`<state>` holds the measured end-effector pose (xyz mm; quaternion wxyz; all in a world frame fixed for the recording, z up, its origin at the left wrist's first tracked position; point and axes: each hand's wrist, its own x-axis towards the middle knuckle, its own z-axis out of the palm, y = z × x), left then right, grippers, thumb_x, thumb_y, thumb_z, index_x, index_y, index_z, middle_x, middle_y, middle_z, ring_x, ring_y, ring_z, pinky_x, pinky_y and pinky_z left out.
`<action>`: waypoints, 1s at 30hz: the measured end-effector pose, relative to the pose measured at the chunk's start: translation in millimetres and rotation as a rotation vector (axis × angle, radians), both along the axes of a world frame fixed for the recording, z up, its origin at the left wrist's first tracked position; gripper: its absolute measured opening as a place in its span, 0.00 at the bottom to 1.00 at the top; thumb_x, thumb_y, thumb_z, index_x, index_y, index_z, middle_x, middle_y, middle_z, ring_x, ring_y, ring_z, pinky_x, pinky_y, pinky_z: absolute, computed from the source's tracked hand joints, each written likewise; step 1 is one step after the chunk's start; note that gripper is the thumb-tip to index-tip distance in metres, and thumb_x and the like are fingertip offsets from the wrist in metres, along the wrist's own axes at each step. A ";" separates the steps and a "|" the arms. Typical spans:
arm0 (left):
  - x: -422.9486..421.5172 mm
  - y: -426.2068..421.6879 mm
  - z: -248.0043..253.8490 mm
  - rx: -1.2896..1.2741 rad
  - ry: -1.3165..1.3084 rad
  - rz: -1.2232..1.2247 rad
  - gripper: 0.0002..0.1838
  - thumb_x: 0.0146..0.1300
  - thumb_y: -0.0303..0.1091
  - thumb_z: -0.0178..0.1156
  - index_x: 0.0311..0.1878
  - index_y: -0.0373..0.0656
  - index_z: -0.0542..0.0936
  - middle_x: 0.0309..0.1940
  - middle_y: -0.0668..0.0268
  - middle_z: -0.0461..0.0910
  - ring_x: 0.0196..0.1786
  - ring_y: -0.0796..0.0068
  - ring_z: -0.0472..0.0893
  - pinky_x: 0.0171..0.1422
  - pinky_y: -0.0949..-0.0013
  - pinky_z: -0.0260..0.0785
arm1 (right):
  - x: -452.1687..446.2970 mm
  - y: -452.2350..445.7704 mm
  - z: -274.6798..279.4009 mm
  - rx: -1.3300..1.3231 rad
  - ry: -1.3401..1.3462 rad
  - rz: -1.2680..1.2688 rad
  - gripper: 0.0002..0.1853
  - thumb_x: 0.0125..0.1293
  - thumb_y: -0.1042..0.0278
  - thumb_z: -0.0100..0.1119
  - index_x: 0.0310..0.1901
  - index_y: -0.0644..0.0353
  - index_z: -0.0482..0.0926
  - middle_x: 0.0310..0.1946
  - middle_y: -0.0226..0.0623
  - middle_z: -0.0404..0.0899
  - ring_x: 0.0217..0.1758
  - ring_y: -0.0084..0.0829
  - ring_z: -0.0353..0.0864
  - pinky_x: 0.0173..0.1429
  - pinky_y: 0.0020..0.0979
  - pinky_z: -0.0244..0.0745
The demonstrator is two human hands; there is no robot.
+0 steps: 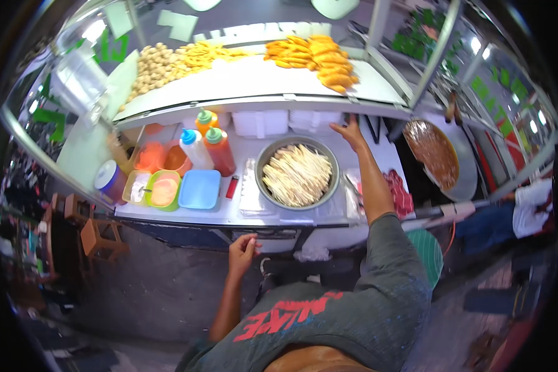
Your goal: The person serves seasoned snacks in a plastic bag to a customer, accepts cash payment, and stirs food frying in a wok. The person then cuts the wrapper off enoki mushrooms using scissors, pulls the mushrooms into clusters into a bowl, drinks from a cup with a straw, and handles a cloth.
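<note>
My right hand (pixel 353 133): reached out over the far edge of the table (pixel 384 158), toward its right part, up by the front of the raised shelf (pixel 378 84). Thumb and fingers spread apart, nothing seen in the grip. Nearest things: white boxes (pixel 316 119), stacked along the far edge just left of it, and the round metal bowl (pixel 336 180), nearer me. Can't tell if the fingertips touch anything.

My left hand (pixel 243 248): low, on my side of the table's near edge, fingers curled, thumb close to the index. Too small to tell if something is pinched there.

Bowl sits right of mid-table, piled with pale strips (pixel 297 175). Clear plastic bags (pixel 252 189) lie at its left side, a red lighter (pixel 232 186) left of those. Further left, near the near edge: blue tub (pixel 199 189), then green tub (pixel 163 190) with pinkish contents. Squeeze bottles (pixel 218 152) stand upright behind the blue tub. Red cloth (pixel 399 194) at the near right corner.

Past the right edge: wide pan (pixel 468 167) with brown liquid. On the shelf: pale round pieces (pixel 155 68) left, orange pieces (pixel 331 62) right.
</note>
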<state>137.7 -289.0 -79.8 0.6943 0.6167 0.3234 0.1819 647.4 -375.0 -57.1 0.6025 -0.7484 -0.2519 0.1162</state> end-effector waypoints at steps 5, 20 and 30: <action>-46.7 1.9 -13.8 -0.024 0.057 0.128 0.11 0.69 0.32 0.54 0.49 0.39 0.78 0.32 0.65 0.82 0.27 0.84 0.77 0.33 0.79 0.71 | -2.3 32.6 17.6 0.059 0.274 0.101 0.57 0.47 0.48 0.74 0.73 0.55 0.47 0.73 0.43 0.50 0.72 0.48 0.55 0.63 0.59 0.60; -240.8 -68.1 -150.8 -0.182 0.572 0.551 0.21 0.68 0.44 0.55 0.25 0.36 0.78 0.18 0.64 0.77 0.17 0.77 0.76 0.22 0.71 0.69 | -84.0 44.7 136.3 -0.169 -0.360 0.106 0.18 0.64 0.58 0.59 0.23 0.64 0.80 0.18 0.37 0.80 0.23 0.20 0.79 0.29 0.26 0.72; -258.3 134.8 -216.1 0.309 0.961 0.112 0.21 0.62 0.48 0.56 0.39 0.35 0.83 0.37 0.47 0.82 0.38 0.44 0.80 0.48 0.51 0.70 | -126.1 367.7 205.6 -0.566 -0.631 0.422 0.22 0.64 0.50 0.57 0.50 0.61 0.77 0.32 0.46 0.82 0.35 0.37 0.83 0.37 0.35 0.78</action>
